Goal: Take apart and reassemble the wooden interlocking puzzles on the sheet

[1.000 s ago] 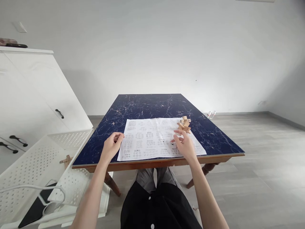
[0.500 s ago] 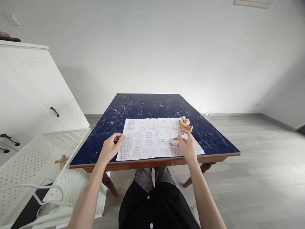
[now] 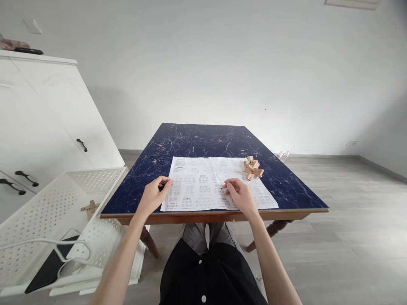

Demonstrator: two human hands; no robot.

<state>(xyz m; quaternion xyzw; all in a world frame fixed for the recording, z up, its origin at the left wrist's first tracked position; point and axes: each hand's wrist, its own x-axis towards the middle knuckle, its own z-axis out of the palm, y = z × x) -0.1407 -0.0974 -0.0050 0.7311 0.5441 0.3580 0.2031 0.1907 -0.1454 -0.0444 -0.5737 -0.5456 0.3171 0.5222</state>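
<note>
A large white printed sheet, covered with rows of small diagrams and text, lies on the blue marbled table near its front edge. At the sheet's left edge is my left hand, its thumb and forefinger pinched on the paper, the other fingers curled. Over the right half of the sheet hovers my right hand, fingers slightly bent and apart, holding nothing. Beyond it, several notched wooden blocks lie in a loose pile across the sheet's upper right corner. Small print on the sheet is too faint to read.
On the left, a white perforated basket holds a wooden piece, a white cable and a black flat object. A white cabinet stands behind it. Bottles sit on the floor beyond the table.
My right hand has moved left, away from the wooden blocks, which now show more fully. My left hand stays at the sheet's edge. The view has turned slightly left.
</note>
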